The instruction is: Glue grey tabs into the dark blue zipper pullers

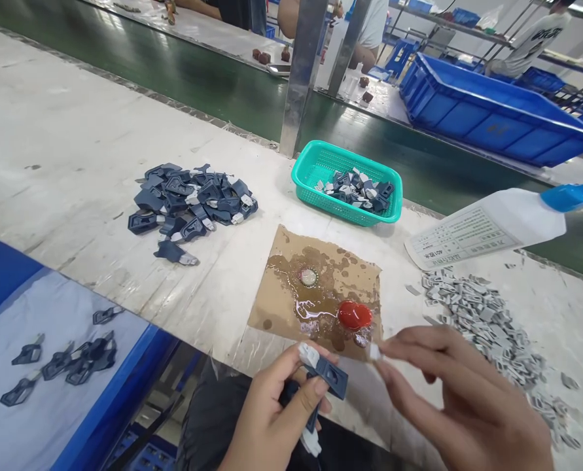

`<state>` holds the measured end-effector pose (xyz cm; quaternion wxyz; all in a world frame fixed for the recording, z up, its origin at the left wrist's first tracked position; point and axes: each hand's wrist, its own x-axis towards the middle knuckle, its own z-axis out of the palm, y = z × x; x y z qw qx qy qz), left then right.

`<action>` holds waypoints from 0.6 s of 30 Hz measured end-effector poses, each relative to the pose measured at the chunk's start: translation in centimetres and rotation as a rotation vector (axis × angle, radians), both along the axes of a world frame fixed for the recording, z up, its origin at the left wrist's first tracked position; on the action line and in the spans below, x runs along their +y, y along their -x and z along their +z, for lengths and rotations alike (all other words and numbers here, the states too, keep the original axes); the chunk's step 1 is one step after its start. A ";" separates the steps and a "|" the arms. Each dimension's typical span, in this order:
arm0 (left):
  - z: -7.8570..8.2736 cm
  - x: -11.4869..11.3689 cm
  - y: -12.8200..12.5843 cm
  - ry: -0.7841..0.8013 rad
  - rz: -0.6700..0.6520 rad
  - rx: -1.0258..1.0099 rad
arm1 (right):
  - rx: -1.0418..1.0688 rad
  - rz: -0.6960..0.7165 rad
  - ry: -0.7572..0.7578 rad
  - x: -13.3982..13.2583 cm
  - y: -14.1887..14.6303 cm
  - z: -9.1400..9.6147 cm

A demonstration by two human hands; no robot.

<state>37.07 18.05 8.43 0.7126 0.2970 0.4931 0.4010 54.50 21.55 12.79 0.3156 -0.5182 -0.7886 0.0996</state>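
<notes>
"Two hands, both occupied. What could go wrong?"

"A slip, I'd say. The right hand (460, 386) pinches a small whitish chip (374, 352) between thumb and fingertip, and something that tiny could easily drop or turn if the fingers were slick."

"Slick from what?"

"A glossy clear puddle (315, 313), spread on the square of brown cardboard (269, 302) just beyond the hands. If a knuckle brushed it, wetness could smear onto whatever is held. I can't tell whether the chip touches the cardboard's near corner or hangs above it."

"And the left hand (276, 409)?"

"It curls around a dark navy moulded piece with a pale tip (333, 377), thumb pressed on it, in front of the cardboard. A second similar piece (311, 441) seems tucked beneath; shifting the thumb might loosen either one."

"How do the materials look?"

"The upper piece is smooth, hard-looking plastic, angular, with a recess in its face. A loose heap of navy pieces with pale tips (193, 196) lies on the scuffed white worktop (212, 294); more sit in the teal perforated plastic basket (320, 203). The mound of flat light-grey chips (487, 320) near the right hand looks thin-edged, so a stray wrist could scatter it."

"That red?"

"A shiny, rounded red shape (354, 315) at the puddle's edge. Solid or liquid, I can't tell."
</notes>
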 end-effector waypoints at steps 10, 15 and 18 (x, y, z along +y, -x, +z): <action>-0.1 0.2 0.2 -0.094 0.009 0.061 | 0.258 0.177 0.240 -0.8 1.9 -1.4; -0.4 -0.2 0.4 -0.209 0.030 0.145 | 0.237 0.243 0.357 -1.0 1.5 -0.8; -0.5 -0.5 0.4 -0.299 0.067 0.225 | 0.176 0.298 0.317 -1.1 1.3 -0.3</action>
